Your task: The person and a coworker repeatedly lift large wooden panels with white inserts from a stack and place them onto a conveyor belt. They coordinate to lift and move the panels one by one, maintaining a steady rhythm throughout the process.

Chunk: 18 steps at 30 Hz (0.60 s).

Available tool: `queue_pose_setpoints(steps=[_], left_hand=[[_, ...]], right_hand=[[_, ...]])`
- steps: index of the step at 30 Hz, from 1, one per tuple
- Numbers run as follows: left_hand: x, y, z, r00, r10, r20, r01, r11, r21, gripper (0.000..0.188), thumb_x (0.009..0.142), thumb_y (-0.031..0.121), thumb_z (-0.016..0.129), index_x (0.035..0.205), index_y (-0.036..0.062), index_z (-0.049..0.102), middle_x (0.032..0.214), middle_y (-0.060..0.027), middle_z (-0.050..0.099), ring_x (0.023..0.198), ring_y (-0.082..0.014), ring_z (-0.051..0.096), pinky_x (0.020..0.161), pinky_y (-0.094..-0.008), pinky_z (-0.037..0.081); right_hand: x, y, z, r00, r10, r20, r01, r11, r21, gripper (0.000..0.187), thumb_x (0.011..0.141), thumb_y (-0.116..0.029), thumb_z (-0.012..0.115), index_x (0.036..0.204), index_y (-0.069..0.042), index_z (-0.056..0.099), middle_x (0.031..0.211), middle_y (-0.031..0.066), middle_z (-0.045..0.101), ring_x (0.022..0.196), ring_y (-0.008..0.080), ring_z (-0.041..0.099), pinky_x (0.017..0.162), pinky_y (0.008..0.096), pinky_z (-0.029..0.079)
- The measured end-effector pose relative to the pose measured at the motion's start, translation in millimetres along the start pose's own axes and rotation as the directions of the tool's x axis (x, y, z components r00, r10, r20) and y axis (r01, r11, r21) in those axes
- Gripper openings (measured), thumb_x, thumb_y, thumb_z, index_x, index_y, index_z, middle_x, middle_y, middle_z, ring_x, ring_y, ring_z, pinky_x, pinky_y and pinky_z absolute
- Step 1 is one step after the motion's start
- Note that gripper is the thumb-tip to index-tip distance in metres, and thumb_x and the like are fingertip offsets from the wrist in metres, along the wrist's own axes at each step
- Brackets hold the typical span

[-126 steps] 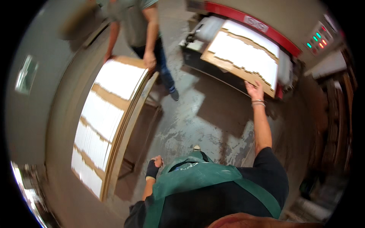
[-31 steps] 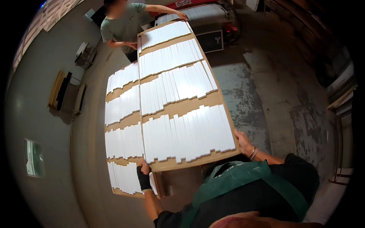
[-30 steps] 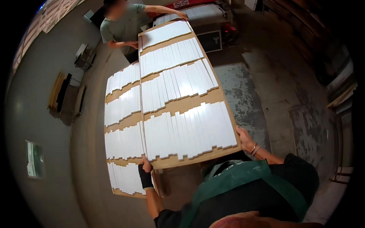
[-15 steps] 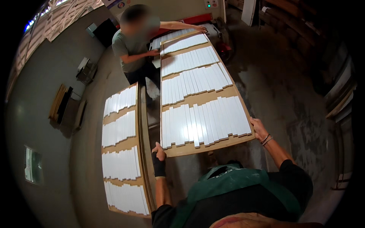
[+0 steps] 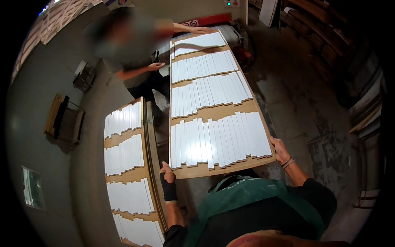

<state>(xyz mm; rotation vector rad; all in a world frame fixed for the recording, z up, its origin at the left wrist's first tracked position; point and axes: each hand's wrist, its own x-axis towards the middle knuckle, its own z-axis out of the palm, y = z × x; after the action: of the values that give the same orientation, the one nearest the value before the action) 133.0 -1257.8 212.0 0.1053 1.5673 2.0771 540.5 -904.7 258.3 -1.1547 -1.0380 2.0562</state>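
Note:
A long brown board (image 5: 205,113) stretches away in front of me, bearing several rows of narrow white strips (image 5: 232,131) laid side by side. My left hand (image 5: 167,173), with a black wrist wrap, grips its near left corner, thumb upward. My right hand (image 5: 280,150), with bracelets at the wrist, is closed on the right edge by the near corner. The fingers under the board are hidden. At the far end, a co-worker's hand (image 5: 201,30) rests at the board's edge; that person's other hand (image 5: 156,66) is off the board's left side.
Left of the held board, a second brown board (image 5: 122,178) with similar white strips lies lower, alongside a rail (image 5: 153,140). Behind the far end stands a machine with a red bar (image 5: 205,20). Stacked planks (image 5: 312,37) line the right side.
The held board's near end has shifted slightly toward me and left, my hands moving with it. The co-worker has leaned leftward and nearer, and their lower hand has come away from the board's edge.

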Motion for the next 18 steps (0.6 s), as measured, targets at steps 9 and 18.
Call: queue_pose_setpoints(steps=[9, 18], left_hand=[[-22.7, 34.0, 56.3, 0.965, 0.257, -0.054, -0.167, 0.759, 0.629, 0.055, 0.097, 0.041, 0.044, 0.054, 0.0059, 0.043, 0.048, 0.0019, 0.036, 0.047, -0.0084, 0.039, 0.046, -0.0296, 0.029], [-9.3, 67.7, 58.4, 0.982, 0.188, -0.004, -0.146, 0.775, 0.614, 0.055, 0.097, 0.043, 0.041, 0.057, 0.0054, 0.037, 0.051, 0.0022, 0.033, 0.049, -0.0066, 0.033, 0.046, -0.0281, 0.026]], right_hand=[[13.6, -50.2, -2.5, 1.000, -0.006, 0.001, 0.006, 0.999, -0.048, 0.033, 0.095, -0.021, 0.049, 0.097, 0.010, 0.060, 0.090, 0.0128, 0.065, 0.075, 0.0184, 0.064, 0.067, 0.0311, 0.053], [29.8, -46.6, 17.3, 0.998, -0.040, 0.053, 0.041, 0.999, -0.018, 0.034, 0.096, -0.020, 0.048, 0.097, 0.012, 0.060, 0.088, 0.0128, 0.065, 0.073, 0.0181, 0.064, 0.065, 0.0307, 0.053]])
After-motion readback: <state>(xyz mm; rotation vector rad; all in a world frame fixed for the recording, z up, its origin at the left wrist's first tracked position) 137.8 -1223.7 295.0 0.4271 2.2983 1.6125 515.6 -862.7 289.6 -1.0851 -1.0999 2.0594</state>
